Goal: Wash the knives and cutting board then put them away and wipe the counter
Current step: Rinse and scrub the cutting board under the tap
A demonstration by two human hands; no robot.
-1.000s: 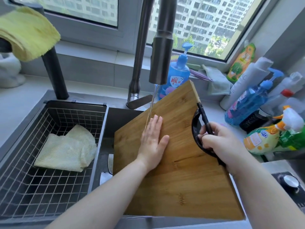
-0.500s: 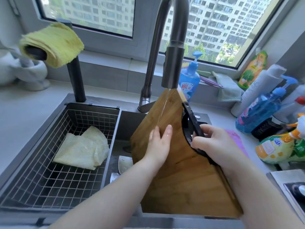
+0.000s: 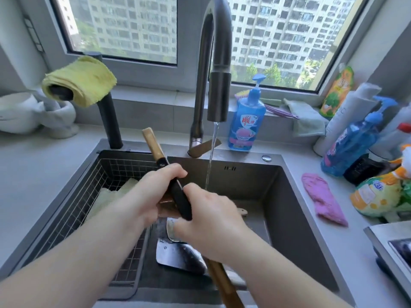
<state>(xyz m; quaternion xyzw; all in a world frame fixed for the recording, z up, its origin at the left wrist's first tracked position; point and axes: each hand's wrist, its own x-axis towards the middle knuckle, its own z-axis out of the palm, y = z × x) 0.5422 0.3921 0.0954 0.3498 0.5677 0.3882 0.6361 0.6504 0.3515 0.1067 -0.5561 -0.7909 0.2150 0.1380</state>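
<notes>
The bamboo cutting board (image 3: pixel 153 144) stands on edge over the sink (image 3: pixel 289 196), so I see only its thin side and black handle. My left hand (image 3: pixel 153 192) grips the handle from the left. My right hand (image 3: pixel 209 221) holds the board from the right, lower down. Water runs from the tap (image 3: pixel 219 96) just right of the board. A cleaver (image 3: pixel 178 256) lies flat on the sink floor under my hands, beside another knife (image 3: pixel 171 230) whose pale handle (image 3: pixel 242 211) pokes out to the right.
A wire basket (image 3: pixel 73 207) with a pale cloth fills the sink's left side. A yellow cloth (image 3: pixel 82 80) hangs on a black post. A blue soap bottle (image 3: pixel 246 121) stands behind the sink. A pink cloth (image 3: pixel 322 198) and several bottles (image 3: pixel 349 143) sit on the right counter.
The board has turned from facing me to standing edge-on, away from the stream. My left hand left its flat face and now grips the handle. The knives below are uncovered.
</notes>
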